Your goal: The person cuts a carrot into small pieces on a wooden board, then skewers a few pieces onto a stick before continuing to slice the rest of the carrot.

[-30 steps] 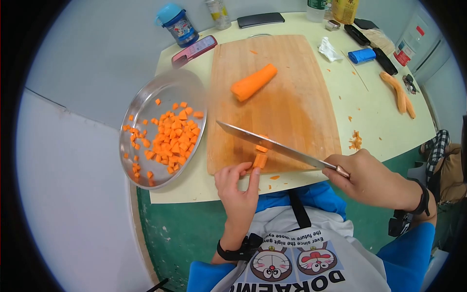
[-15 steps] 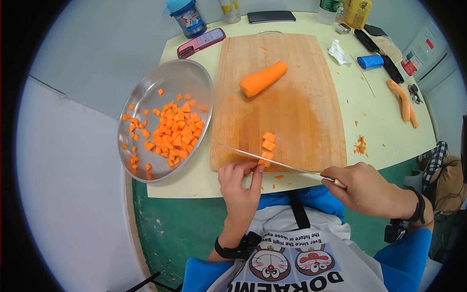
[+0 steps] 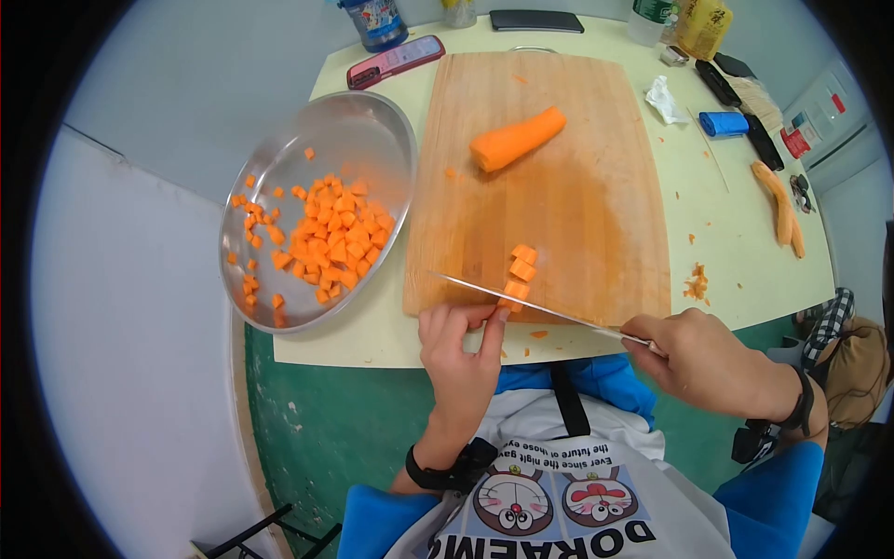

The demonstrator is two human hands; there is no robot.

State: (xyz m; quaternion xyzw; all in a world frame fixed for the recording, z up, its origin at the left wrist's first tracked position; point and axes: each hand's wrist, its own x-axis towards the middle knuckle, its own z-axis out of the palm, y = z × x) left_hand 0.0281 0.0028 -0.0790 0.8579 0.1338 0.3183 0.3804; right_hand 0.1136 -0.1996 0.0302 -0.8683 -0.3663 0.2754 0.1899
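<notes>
My right hand (image 3: 694,359) is closed round the handle of a knife (image 3: 559,315), whose blade slants up and left over the near edge of the wooden cutting board (image 3: 596,224). Under the blade sits a short carrot piece (image 3: 513,294), pinched at its near end by the thumb and fingers of my left hand (image 3: 459,349). Just beyond it lie cut carrot chunks (image 3: 522,263) in a row. Farther up the board rests a thick peeled carrot (image 3: 518,140). To the left, a round metal tray (image 3: 270,168) holds many carrot cubes (image 3: 335,233).
A phone (image 3: 396,61) and a blue bottle (image 3: 375,23) stand beyond the tray. Along the right side are a crumpled tissue (image 3: 665,100), a blue roll (image 3: 724,123), peeled carrot strips (image 3: 780,209) and orange scraps (image 3: 696,281). Bottles (image 3: 703,28) are at the back right.
The view has shifted slightly, so the board and tray sit a little differently in frame. Both hands keep their hold, with the blade still at the carrot piece.
</notes>
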